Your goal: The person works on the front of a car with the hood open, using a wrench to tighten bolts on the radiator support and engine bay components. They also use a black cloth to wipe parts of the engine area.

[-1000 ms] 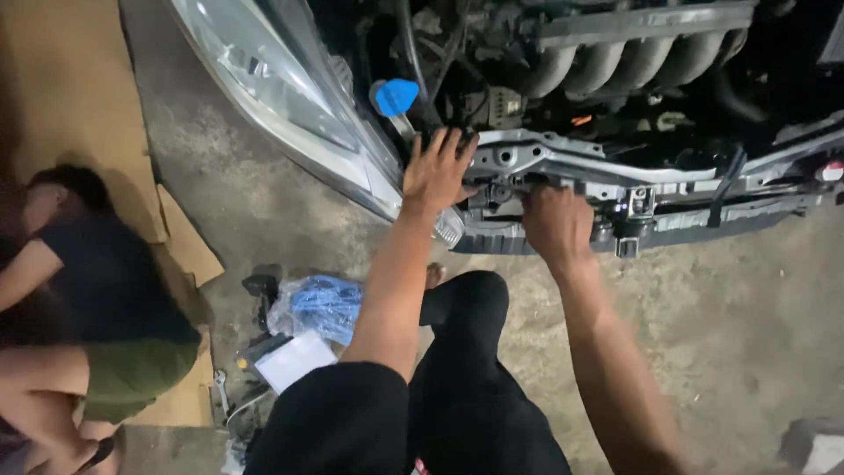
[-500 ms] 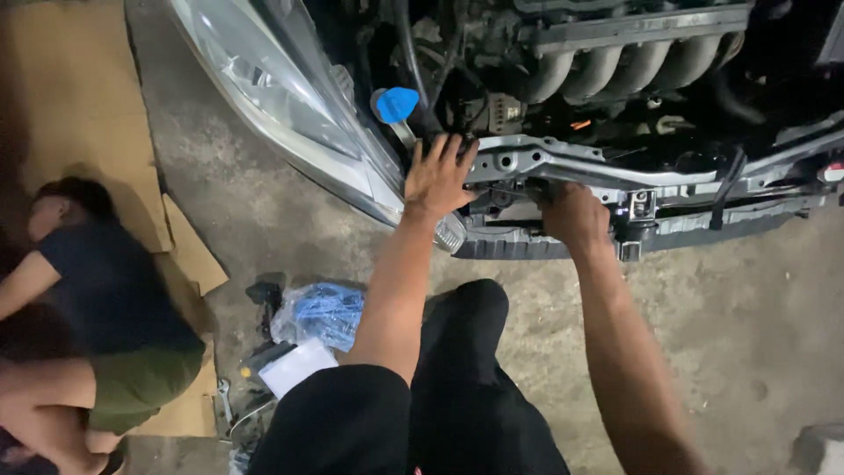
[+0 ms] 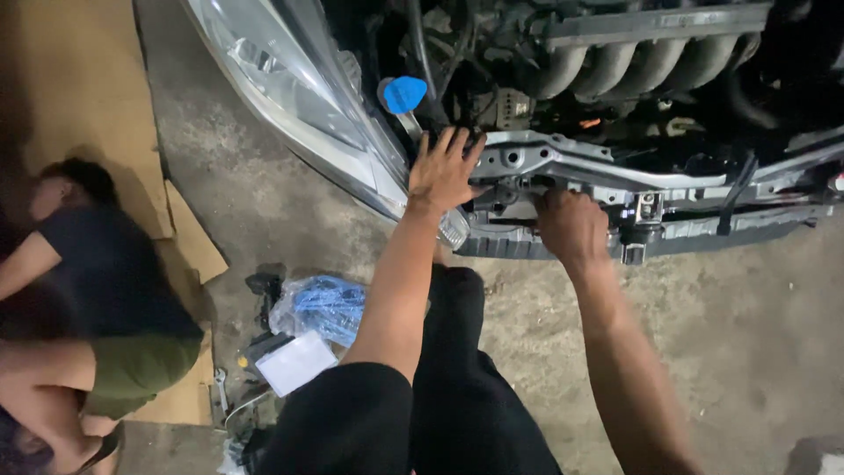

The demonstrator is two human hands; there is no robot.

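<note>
My left hand lies flat with its fingers spread on the left end of the grey metal front support of a car, next to the inner corner of the headlight. A blue cap sits just above its fingertips. My right hand is curled against the underside of the same support, near its middle. Its fingers reach into the gap and are hidden, so I cannot see whether it holds anything. My dark-trousered knees are below.
Engine pipes fill the bay behind the support. Another person lies on cardboard at the left. On the concrete by my knee are a blue plastic bag, a white flat box and a small wrench.
My right hand has shifted slightly to the right along the support. The left hand stays pressed in the same place.
</note>
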